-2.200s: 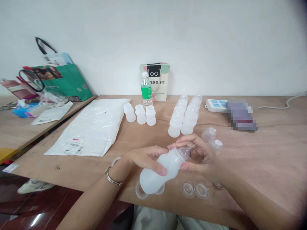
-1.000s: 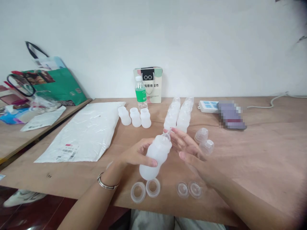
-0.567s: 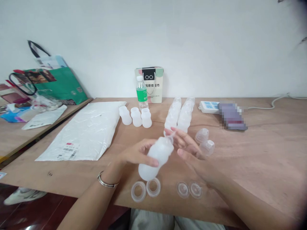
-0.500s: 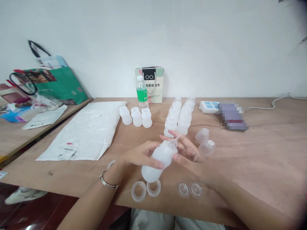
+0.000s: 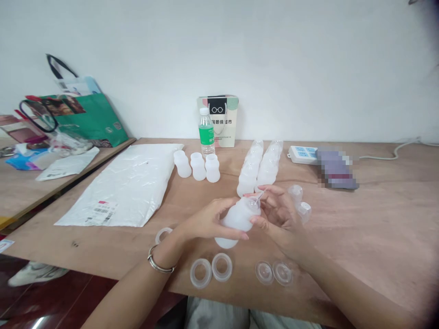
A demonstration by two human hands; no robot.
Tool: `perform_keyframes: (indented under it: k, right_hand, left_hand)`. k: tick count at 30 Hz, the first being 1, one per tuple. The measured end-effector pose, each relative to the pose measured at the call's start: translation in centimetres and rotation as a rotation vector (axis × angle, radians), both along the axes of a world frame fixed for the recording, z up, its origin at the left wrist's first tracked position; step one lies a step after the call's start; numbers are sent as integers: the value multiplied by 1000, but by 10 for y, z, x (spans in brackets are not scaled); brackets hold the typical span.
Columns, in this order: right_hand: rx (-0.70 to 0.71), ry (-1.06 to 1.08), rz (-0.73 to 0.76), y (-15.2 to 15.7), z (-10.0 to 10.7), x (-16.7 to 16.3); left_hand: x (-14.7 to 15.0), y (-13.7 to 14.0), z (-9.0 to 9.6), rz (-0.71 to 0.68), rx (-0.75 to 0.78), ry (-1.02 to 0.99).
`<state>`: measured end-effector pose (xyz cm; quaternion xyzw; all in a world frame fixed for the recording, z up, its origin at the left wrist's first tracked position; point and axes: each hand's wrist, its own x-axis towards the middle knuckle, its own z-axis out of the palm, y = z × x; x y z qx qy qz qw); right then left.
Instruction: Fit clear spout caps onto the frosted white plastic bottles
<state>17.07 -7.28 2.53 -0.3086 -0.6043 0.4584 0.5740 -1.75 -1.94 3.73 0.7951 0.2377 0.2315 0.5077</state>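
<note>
A frosted white baby bottle (image 5: 236, 220) is tilted above the table, its top end up to the right. My left hand (image 5: 204, 220) wraps round its body, thumb along the near side. At the top end sits a clear nipple (image 5: 254, 201); my right hand (image 5: 283, 219) closes about it, thumb against the neck and fingers by the tip. Below lie two clear rings, a left ring (image 5: 200, 273) and a right ring (image 5: 222, 267), with a third ring (image 5: 163, 235) near my left wrist. Two more nipples (image 5: 273, 273) rest flat near the front edge.
Behind my hands stand two rows of capped bottles (image 5: 250, 169) and three open bottles (image 5: 198, 167). Clear domed caps (image 5: 303, 211) lie right of my right hand. A white plastic mailer (image 5: 120, 183), water bottle (image 5: 206, 135), paper bag (image 5: 224, 130) and power strip (image 5: 302, 154) are farther off.
The baby bottle and both hands have shifted slightly right. My right fingers have drawn in and curled more about the nipple. The whole view has moved a little.
</note>
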Motion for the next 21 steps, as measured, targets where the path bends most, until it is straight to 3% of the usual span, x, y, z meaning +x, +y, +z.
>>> perform_keyframes:
  k: [4,9,12,18,21]
  right_hand:
    - [-19,-63,92,-1,0,1]
    - [69,-103,-70,-8,-4,-5]
    - [150,-94,-113,-10,-5,-11]
    - [12,-203,-173,2,-1,-11]
    - [55,-268,-240,1,7,-3]
  left_hand:
    - [1,0,-1,-86,-27,-11]
    - [6,-4,0,150,353,137]
    - [9,-5,0,172,445,169]
    - [6,-2,2,218,347,164]
    - [3,5,-2,288,277,174]
